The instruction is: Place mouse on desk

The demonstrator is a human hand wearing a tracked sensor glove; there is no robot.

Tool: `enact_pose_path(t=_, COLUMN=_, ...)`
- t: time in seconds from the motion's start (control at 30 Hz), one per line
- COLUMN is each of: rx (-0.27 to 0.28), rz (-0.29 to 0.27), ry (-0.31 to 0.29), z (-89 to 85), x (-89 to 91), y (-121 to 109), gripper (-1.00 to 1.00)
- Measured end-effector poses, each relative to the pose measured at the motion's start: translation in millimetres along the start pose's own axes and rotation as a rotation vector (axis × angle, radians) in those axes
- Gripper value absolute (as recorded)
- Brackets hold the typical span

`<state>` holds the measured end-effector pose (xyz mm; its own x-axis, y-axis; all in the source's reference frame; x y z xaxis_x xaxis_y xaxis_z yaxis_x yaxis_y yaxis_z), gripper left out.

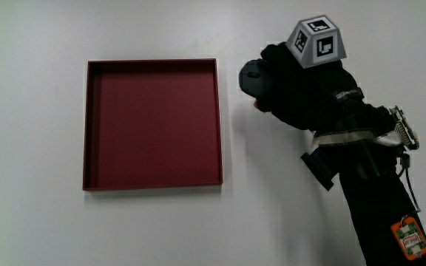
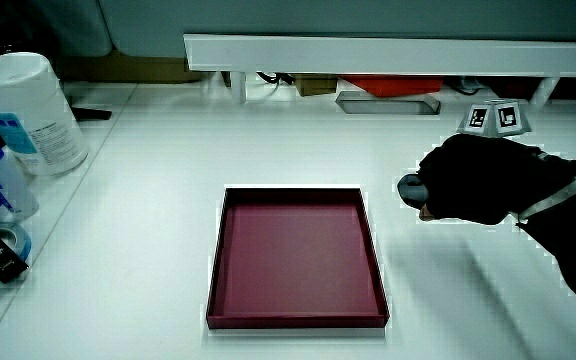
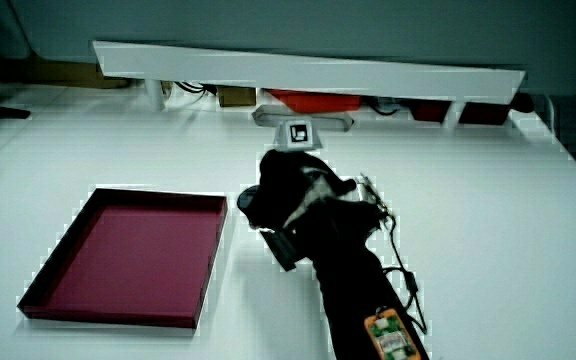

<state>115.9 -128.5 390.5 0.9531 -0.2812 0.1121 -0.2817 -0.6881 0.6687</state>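
A dark grey mouse (image 1: pixel 249 78) lies on the white desk (image 1: pixel 28 222) beside the red tray (image 1: pixel 92 125), mostly covered by the gloved hand (image 1: pixel 291 85). The hand's fingers curl over the mouse and hold it. In both side views only the mouse's end shows past the glove, mouse (image 2: pixel 409 186) and mouse (image 3: pixel 248 204), with the hand (image 2: pixel 473 178) and hand (image 3: pixel 298 190) on top of it. The patterned cube (image 1: pixel 317 41) sits on the back of the hand. I cannot tell whether the mouse rests fully on the desk or is slightly lifted.
The shallow red tray (image 2: pixel 218 260) holds nothing. White and blue containers (image 2: pixel 28 110) stand at the table's edge in a side view. A low white partition (image 2: pixel 388 50) runs along the table, with small items under it.
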Motion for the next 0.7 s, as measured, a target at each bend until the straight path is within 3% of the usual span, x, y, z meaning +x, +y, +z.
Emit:
enact_pose_path(t=0.07, rx=-0.007, rz=-0.042, ry=0.008, z=-8.4, x=11.4, y=8.7, gripper=0.0)
enact_pose_path(t=0.13, rx=-0.05, rz=-0.043, ry=0.038, z=-16.0, x=22.4, y=16.2, gripper=0.0)
enact_pose_path(t=0.4, rx=-0.104, rz=-0.129, ry=0.077, z=-44.6, x=53.4, y=37.8, gripper=0.0)
enact_pose_path(t=0.7, rx=-0.148, rz=-0.16, ry=0.079, z=-65.4, x=63.6, y=47.9, gripper=0.0)
